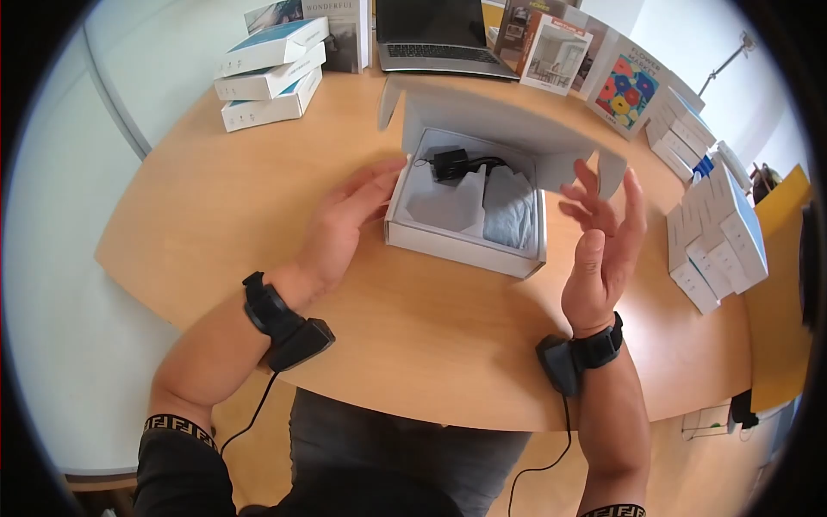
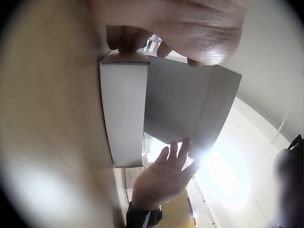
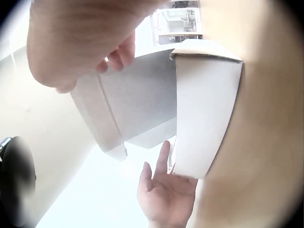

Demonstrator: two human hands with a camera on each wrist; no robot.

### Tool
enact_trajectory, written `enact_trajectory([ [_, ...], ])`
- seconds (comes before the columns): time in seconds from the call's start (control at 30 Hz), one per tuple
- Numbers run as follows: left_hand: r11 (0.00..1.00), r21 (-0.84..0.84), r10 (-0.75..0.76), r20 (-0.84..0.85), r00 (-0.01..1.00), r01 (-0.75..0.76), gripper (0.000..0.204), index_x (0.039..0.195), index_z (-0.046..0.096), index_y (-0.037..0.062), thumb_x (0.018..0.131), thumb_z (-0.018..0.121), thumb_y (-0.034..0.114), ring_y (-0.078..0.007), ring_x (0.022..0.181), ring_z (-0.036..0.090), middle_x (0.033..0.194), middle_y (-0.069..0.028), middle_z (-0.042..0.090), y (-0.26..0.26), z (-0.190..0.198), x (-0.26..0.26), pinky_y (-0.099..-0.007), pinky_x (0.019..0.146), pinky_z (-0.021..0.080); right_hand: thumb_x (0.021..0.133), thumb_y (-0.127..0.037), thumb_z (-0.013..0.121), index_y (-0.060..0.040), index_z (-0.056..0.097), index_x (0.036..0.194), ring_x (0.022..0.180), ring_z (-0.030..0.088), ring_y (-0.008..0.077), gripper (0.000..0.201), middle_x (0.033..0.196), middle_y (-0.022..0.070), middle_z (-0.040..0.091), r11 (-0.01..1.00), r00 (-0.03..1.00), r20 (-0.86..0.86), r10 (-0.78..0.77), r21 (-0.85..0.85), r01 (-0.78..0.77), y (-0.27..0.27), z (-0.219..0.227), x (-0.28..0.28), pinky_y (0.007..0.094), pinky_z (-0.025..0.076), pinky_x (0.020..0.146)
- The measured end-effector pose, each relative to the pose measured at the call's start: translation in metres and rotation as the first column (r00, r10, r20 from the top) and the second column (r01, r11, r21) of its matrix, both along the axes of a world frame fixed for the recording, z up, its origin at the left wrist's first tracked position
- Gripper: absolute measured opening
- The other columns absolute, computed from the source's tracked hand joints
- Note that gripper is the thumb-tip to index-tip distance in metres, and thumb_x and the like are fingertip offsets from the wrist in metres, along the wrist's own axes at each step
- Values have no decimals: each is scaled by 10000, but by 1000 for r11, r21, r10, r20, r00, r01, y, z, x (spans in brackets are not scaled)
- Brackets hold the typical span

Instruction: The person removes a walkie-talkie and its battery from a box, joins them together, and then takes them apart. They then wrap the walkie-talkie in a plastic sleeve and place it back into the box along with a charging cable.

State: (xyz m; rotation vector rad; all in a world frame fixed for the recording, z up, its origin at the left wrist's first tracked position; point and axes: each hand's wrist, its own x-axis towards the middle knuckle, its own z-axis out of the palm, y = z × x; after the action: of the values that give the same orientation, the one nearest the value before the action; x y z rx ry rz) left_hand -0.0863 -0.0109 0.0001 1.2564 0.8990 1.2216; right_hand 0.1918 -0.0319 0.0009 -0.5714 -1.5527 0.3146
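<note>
A white cardboard box (image 1: 465, 249) sits on the table with its lid (image 1: 500, 129) raised at the back. Inside lie a black power adapter (image 1: 450, 164) with its cable and, to the right, something in a pale grey wrapping (image 1: 510, 211). My left hand (image 1: 334, 231) is at the box's left side, its fingers stretched along the wall. On the other side my right hand (image 1: 606, 250) is held up, fingers spread and slightly bent, fingertips right at the lid's right flap. From the right wrist view, the left hand (image 3: 168, 202) shows beyond the box with its fingers extended.
Stacked white boxes stand at the back left (image 1: 271, 82) and more boxes (image 1: 719, 237) at the right. A laptop (image 1: 439, 43) is at the back, with books (image 1: 556, 52) beside it. Cables (image 1: 254, 418) hang from the wrist cameras past the table's front edge.
</note>
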Motion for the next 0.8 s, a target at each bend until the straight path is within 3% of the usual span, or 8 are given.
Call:
enact_trajectory([
  [0.07,999,29,-38,-71,997,40,425,1373,564,27,987,551,205,-182,1165,569,1267,-86,626,1,1,-3,-316,1020,421,1023,-297,547,-41,221,1552,1233,568,289,672,1437,266,506,1000,999,48,-4,-26,5,5,-1,5,424,426,1048],
  [0.13,992,-114,-94,-305,948,62,378,1313,606,37,941,618,104,-170,1152,572,1271,-83,604,0,7,-4,-299,958,460,1017,-265,564,-44,279,1530,1308,528,326,627,1450,267,494,998,998,57,-33,52,30,13,-1,6,439,397,1089],
  [0.27,995,44,-79,-244,967,92,295,1196,663,61,913,671,144,-164,1028,598,1155,-70,618,7,-8,-6,-302,885,509,1011,-194,576,-35,411,1462,1375,473,351,506,1477,265,472,994,982,166,-88,81,75,19,3,9,444,369,1123],
  [0.33,975,112,-148,-304,941,190,278,1193,640,18,923,635,83,-163,1059,576,1297,-69,525,12,-10,-9,-293,867,499,1003,-125,582,-11,550,1347,1403,444,365,365,1486,260,467,955,867,399,-298,121,272,19,9,9,439,362,1132],
  [0.37,975,117,-147,-292,945,187,278,1193,640,18,923,635,83,-163,1059,576,1297,-69,525,12,-9,-10,-293,867,499,999,-111,589,11,631,1241,1405,440,376,274,1484,257,471,948,868,381,-317,119,294,18,10,4,431,376,1124],
  [0.53,965,173,-88,-487,869,196,230,1143,637,26,924,636,96,-185,1057,583,1243,-90,500,14,-8,-13,-318,852,530,986,-110,604,-16,670,1198,1422,414,384,241,1485,206,491,896,726,527,-442,228,380,33,30,5,437,386,1120],
  [0.6,964,188,-84,-459,884,189,215,1128,639,40,924,642,109,-190,1052,585,1249,-92,485,12,-7,-13,-320,867,531,976,-100,610,-32,676,1197,1433,392,387,240,1483,169,504,849,567,634,-525,345,400,47,45,9,434,392,1115],
  [0.8,960,186,-100,-473,876,210,228,1114,629,84,909,696,157,-192,1051,588,1266,-96,449,9,-5,-16,-321,926,518,1009,-273,580,-64,680,1213,1420,416,341,309,1420,126,573,803,472,686,-553,290,520,113,43,35,433,391,1122],
])
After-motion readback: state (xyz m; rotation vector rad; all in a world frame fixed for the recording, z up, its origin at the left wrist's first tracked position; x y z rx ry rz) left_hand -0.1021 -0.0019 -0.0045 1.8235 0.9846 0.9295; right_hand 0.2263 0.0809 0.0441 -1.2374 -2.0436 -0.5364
